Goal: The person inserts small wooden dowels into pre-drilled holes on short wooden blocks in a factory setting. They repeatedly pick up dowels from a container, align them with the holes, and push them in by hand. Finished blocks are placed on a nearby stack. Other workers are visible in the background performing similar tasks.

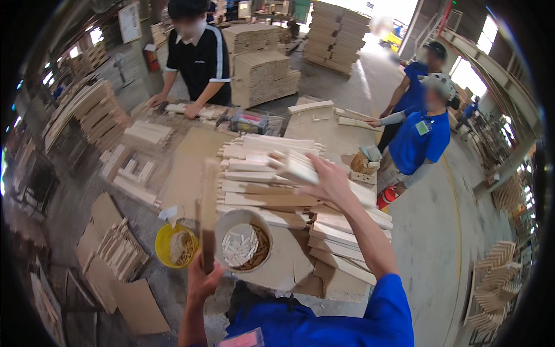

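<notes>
My left hand (203, 279), at the near side of the table, is closed round a long, upright brown wooden bar (208, 222). That bar is slightly blurred and stands beside a whitish bucket (218, 254) holding white and brown dowels (241, 246). Over the pile of pale wooden slats (254, 185), my right hand (330, 182) grips a pale wooden piece (299, 169). Its far end is smeared, so I cannot tell whether it is one piece or more. A yellow bucket (165, 251) with small wooden dowels is left of my left hand.
Across the table, a person in black (199, 63) handles wood beside a power tool (248, 121). Two people in blue shirts stand at the right, one nearer (425, 141). Wooden blocks (365, 162) sit near the table's right edge; cardboard (139, 306) lies at lower left.
</notes>
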A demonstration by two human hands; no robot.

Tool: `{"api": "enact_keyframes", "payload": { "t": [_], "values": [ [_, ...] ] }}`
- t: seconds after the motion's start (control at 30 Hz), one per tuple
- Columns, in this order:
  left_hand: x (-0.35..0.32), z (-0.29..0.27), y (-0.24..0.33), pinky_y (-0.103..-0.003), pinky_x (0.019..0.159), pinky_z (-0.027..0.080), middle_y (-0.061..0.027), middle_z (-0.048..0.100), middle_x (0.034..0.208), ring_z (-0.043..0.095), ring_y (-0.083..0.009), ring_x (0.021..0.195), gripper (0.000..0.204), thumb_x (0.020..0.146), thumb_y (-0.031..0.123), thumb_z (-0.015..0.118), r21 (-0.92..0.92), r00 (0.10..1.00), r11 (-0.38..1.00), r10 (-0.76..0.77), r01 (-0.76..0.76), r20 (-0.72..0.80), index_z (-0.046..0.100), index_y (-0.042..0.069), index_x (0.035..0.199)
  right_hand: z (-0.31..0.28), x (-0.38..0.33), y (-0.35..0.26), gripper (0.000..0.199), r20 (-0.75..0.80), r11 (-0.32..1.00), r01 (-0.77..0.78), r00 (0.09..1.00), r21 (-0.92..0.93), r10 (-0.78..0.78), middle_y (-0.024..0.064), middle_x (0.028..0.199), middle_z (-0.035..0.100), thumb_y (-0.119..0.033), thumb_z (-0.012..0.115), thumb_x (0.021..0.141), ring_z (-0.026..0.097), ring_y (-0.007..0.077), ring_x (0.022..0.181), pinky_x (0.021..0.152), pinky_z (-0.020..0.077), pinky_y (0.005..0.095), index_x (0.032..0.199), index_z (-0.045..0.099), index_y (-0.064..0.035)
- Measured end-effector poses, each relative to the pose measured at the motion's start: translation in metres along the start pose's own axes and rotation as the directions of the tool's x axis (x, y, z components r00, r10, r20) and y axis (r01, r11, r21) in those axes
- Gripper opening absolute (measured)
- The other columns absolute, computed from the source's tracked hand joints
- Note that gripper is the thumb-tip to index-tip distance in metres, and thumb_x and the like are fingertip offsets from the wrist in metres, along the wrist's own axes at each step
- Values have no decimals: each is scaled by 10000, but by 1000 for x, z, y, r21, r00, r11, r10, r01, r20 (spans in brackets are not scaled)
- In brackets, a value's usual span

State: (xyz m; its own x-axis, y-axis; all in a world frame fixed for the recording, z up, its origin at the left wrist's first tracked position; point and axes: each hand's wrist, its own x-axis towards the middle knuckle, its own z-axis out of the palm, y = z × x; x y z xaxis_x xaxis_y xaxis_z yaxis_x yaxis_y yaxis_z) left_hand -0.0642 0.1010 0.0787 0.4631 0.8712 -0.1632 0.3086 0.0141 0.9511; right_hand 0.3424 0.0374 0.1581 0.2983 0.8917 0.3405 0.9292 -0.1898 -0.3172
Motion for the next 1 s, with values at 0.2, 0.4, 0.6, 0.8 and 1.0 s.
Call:
{"api": "enact_keyframes", "payload": {
  "t": [0.2,0.4,0.6,0.8,1.0],
  "values": [
    [-18,-29,-34,-403,621,528,-167,639,711,675,-370,654,354,738,173,776,390,967,917,170,-85,-189,547,36,971,120,156,38,1030,359,985,113,931,-128,-60,184,1021,710,-760,799,550,679,390,989,809,541,491,1290,563,-85],
    [-30,-46,-53,-449,618,497,-195,619,729,645,-429,697,354,719,169,762,555,956,827,229,-91,-184,542,57,973,193,210,52,1068,429,998,45,903,-41,-23,208,1006,711,-821,755,526,670,391,1017,852,519,510,1276,615,-73],
    [-18,-51,-52,-461,614,510,-198,647,750,659,-428,706,342,744,211,778,555,984,832,101,-3,-145,579,65,982,216,192,53,610,291,988,-114,953,102,80,228,1169,666,-572,604,889,614,373,1137,954,496,470,1205,676,-55],
    [-6,-16,-29,-443,648,541,-177,681,795,685,-401,746,397,717,201,823,415,952,863,213,-288,217,606,74,1023,160,99,82,340,156,959,-150,981,242,114,124,945,741,-418,731,827,692,310,916,826,542,422,947,765,-101],
    [-35,68,-43,-470,776,540,-228,703,924,683,-430,894,477,779,376,789,434,765,890,-178,-144,619,625,57,1094,78,-57,131,301,164,878,-459,884,135,437,112,818,728,-371,776,800,697,289,780,699,530,386,876,763,-80]
  ]
}}
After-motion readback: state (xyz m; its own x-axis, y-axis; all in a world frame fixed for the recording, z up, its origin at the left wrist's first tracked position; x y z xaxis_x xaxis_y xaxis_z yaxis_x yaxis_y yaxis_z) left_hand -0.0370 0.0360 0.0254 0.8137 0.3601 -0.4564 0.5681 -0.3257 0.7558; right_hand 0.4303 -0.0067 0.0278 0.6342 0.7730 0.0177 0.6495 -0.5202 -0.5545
